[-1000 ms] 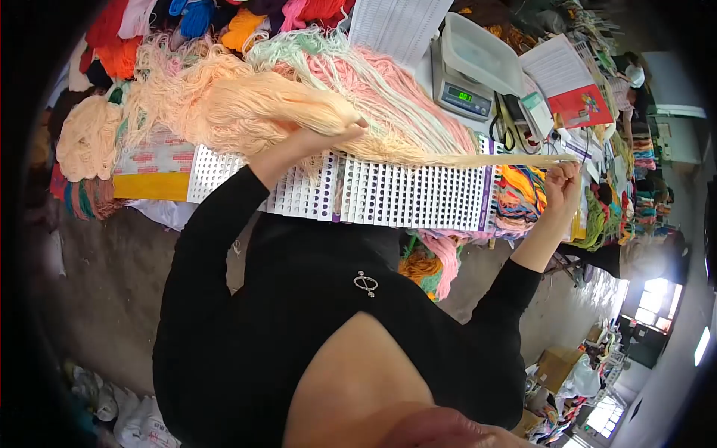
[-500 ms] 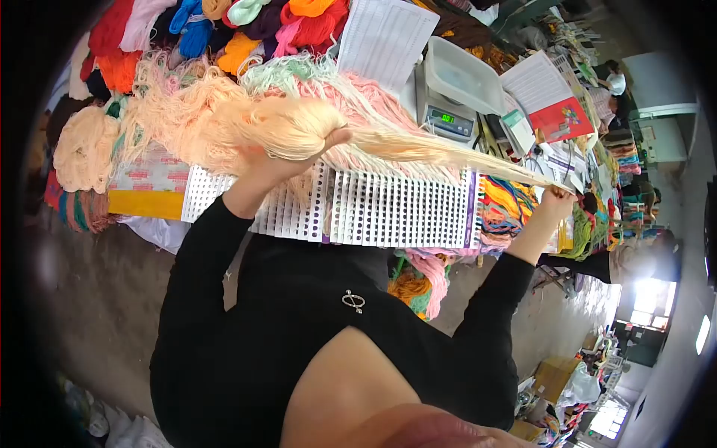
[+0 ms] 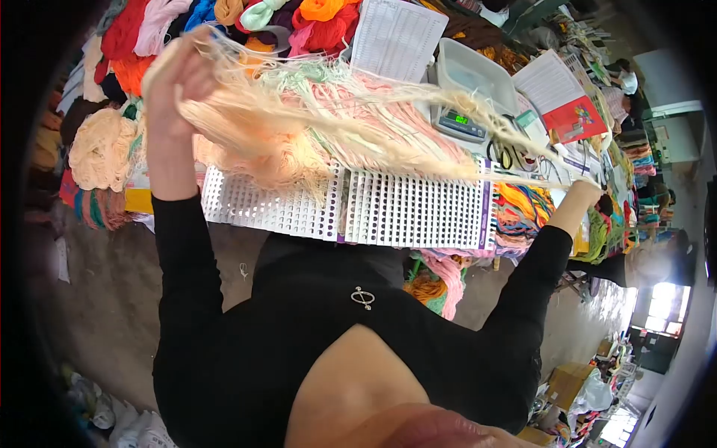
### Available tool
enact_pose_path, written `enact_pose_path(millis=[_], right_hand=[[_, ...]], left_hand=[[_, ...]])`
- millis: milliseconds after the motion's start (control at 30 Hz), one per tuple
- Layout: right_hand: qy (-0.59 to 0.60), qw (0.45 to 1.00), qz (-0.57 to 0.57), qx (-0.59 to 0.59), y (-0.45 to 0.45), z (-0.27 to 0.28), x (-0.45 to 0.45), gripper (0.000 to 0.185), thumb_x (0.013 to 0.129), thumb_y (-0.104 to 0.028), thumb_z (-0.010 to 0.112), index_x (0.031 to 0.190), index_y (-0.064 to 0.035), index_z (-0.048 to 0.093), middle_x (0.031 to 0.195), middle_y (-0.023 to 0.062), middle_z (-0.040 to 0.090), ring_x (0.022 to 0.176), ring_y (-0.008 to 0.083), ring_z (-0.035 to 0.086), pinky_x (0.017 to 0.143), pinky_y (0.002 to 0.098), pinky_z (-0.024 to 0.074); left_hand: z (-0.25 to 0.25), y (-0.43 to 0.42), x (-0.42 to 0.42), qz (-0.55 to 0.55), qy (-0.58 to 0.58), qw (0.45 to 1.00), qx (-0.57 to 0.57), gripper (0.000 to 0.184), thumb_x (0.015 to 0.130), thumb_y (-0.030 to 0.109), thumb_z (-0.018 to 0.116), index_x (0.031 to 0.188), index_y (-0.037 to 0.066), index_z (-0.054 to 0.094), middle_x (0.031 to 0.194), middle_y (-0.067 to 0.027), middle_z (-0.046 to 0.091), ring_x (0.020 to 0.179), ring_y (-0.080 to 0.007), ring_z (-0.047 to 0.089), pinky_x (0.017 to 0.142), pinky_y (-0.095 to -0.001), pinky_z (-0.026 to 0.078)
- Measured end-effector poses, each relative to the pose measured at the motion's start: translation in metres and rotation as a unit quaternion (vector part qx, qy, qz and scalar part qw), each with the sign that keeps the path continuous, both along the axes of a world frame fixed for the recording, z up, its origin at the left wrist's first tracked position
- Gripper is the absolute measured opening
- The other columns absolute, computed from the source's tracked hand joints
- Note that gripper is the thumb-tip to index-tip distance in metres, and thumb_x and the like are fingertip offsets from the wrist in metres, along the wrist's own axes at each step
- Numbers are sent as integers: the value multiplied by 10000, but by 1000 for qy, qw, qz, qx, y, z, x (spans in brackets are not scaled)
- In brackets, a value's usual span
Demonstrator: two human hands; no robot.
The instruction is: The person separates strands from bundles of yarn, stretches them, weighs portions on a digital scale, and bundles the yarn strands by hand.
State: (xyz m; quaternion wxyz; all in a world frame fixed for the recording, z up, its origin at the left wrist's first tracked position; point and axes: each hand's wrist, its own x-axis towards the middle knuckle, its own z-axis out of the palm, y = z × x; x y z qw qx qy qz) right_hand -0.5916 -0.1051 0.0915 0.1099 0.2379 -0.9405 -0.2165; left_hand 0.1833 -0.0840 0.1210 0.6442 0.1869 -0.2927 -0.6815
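At the largest scale, your work looks part-way through, in my judgement: the long peach hank [image 3: 340,127] spans the space between your two hands, over the perforated sheets [image 3: 418,209] and in front of the pale green-and-pink yarn heap [image 3: 373,104]. What seems done is that the hank is picked up and drawn out lengthwise. What looks left is evenness, since the strands run in separate bundles and do not lie as one smooth band.

Your left hand [image 3: 179,82] is raised, its grip curled in on the strands at the near-left end; motion blur hides exactly how the fingers sit, and I cannot tell how tightly they close. Your right hand [image 3: 585,196] is lower, at the far end, its grip together on the narrow end of the hank, beside the coloured yarn bundle [image 3: 523,205].

The hank itself is fullest and fluffiest near your left hand, peach and blurred, then thins and pales to cream toward your right. In the middle it parts into an upper and a lower run, with a gap between them. The upper run crosses in front of the digital scale [image 3: 457,123]; the lower passes over the sheets' top edge.

At the smallest scale, fine loose threads arc above your left fingers, and wavy, frizzy strands show along the upper run.
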Motion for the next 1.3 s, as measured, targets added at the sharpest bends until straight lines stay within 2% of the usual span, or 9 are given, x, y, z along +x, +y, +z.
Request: enact_pose_path(millis=[333, 400, 567, 633, 733, 833, 1000, 1133, 1300], right_hand=[[-100, 984, 75, -125, 79, -55, -99, 190, 816, -258, 491, 810, -93, 585, 852, 55, 646, 810, 187, 608, 706, 399, 490], [-384, 463, 76, -795, 84, -78, -139, 199, 890, -247, 375, 739, -141, 449, 623, -25, 401, 563, 138, 389, 507, 307, 306], [84, 951, 111, -275, 101, -65, -168, 195, 788, -220, 539, 925, -84, 562, 870, 59, 639, 769, 229, 627, 628, 328, 497], [-176, 825, 66, -533, 106, -66, -173, 156, 826, -98, 434, 859, -51, 579, 888, 86, 611, 735, 198, 622, 587, 323, 499], [39, 992, 107, -53, 126, -81, -249, 193, 820, -45, 404, 908, -46, 577, 1065, 119, 583, 857, 192, 626, 643, 328, 513], [-432, 547, 28, -717, 137, -56, -215, 164, 747, -176, 574, 696, -23, 595, 565, 42, 541, 501, 139, 555, 417, 255, 380], [-317, 888, 291, -161, 74, 11, -50, 285, 806, -274, 531, 686, -22, 583, 483, 26, 526, 362, 117, 458, 374, 247, 346], [-519, 697, 298, -395, 31, 129, 79, 374, 883, -403, 494, 698, -77, 511, 581, 11, 525, 425, 58, 383, 400, 201, 269], [-651, 411, 409, -490, -67, 241, 58, 380, 952, -278, 359, 1069, 60, 487, 1187, 178, 507, 1143, 214, 477, 969, 271, 405]], left_hand=[[-70, -76, 162, 6, 128, 989, -68, 283, 940, 200, 399, 1024, -31, 538, 511, 53, 259, 429, -51, 239, 429, -209, 212], [-70, -89, 168, 132, 44, 990, 3, 284, 936, 212, 413, 1031, -23, 542, 526, 54, 271, 444, -53, 249, 440, -210, 219], [-90, -119, 220, 462, -165, 859, 144, 331, 917, 244, 439, 1141, 20, 532, 752, -29, 494, 642, -150, 468, 598, -274, 424], [-105, -121, 246, 474, -186, 844, 168, 321, 899, 246, 472, 1129, 34, 544, 770, -25, 504, 661, -142, 470, 593, -267, 422], [-119, -112, 277, 476, -209, 830, 200, 309, 874, 249, 521, 1111, 55, 562, 797, -18, 520, 689, -130, 473, 585, -257, 418], [-126, -119, 326, 393, -212, 877, 176, 302, 848, 252, 570, 1092, 76, 581, 824, -12, 535, 717, -118, 477, 577, -247, 415], [-57, -85, 182, 293, -305, 888, 181, 292, 838, 301, 604, 1004, 61, 618, 681, 45, 434, 603, -36, 399, 470, -191, 296], [-53, -89, 158, -229, -60, 969, -68, 290, 889, 249, 528, 1039, 5, 572, 640, 35, 401, 505, -24, 345, 440, -178, 264], [-14, -35, 39, -38, -54, 997, -46, 301, 924, 120, 411, 1178, -39, 442, 564, 70, 298, 434, -22, 251, 396, -185, 215]])
